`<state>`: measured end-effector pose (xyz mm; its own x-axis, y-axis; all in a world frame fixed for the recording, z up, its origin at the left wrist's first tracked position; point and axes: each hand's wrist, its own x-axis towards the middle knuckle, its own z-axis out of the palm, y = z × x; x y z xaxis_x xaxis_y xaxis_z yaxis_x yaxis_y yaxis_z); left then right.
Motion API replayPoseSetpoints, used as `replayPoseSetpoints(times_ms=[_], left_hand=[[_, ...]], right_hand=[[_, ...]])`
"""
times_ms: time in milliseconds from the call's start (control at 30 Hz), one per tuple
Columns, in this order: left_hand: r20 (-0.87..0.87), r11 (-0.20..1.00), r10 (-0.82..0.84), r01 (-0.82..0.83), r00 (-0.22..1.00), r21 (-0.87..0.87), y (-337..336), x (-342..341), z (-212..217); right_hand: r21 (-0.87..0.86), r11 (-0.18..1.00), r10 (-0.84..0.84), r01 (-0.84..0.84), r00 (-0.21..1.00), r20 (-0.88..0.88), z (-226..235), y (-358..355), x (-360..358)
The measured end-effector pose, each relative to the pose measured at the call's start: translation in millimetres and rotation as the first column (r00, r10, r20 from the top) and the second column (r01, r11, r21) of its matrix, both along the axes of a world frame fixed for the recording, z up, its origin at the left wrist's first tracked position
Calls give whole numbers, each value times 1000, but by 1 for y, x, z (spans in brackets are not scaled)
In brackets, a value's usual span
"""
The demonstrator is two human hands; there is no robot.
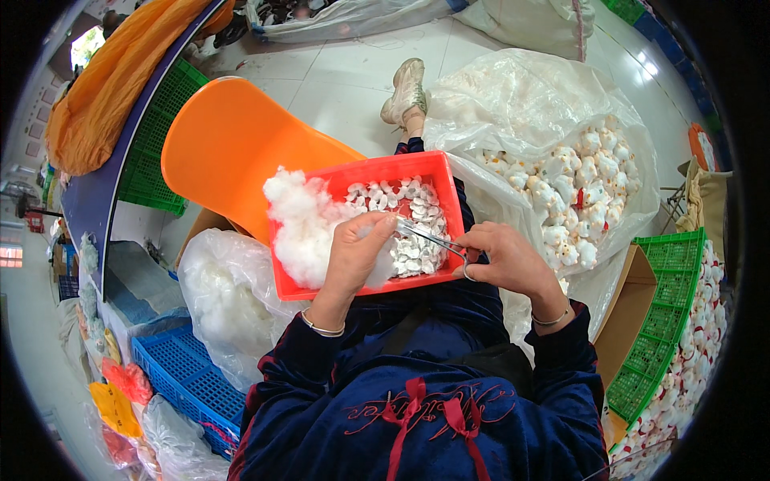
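Over the red tray (449, 192), the person's left hand (358, 250) pinches a small white piece (400, 225), fingertips closed; the right hand (504, 258) curls round the loop handles of a metal tool (437, 240), its tip at that piece, near fluffy stuffing (298, 232).

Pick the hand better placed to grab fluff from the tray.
Left, probably: the left hand is beside the white fluff in the red tray, while the right hand holds the metal tool by its handles.

left grip (355, 252): fingertips pinched together | right grip (505, 255): fingers curled | forearms (298, 359) angled inward | wrists (552, 307) apart
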<state>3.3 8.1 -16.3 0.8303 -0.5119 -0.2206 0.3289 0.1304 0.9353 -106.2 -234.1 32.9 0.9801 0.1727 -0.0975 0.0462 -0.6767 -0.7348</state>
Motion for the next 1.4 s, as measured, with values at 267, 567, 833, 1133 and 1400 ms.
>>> replayPoseSetpoints(times_ms=[267,567,833,1133,1400], left_hand=[[6,995,92,-92,996,-30,1,4,8],[586,960,136,-252,799,120,-4,-7,12],[680,942,59,-266,731,204,0,-5,4],[-118,896,-443,442,889,-35,4,10,20],[46,995,-66,69,997,-77,63,72,30]], right_hand=[[204,976,-38,74,983,-177,3,13,-1],[305,945,-65,114,984,-166,-7,20,-2],[328,925,-60,193,925,-374,-5,22,-2],[423,904,79,65,945,-316,-9,9,-6],[323,902,-76,287,841,-535,-5,-25,-36]])
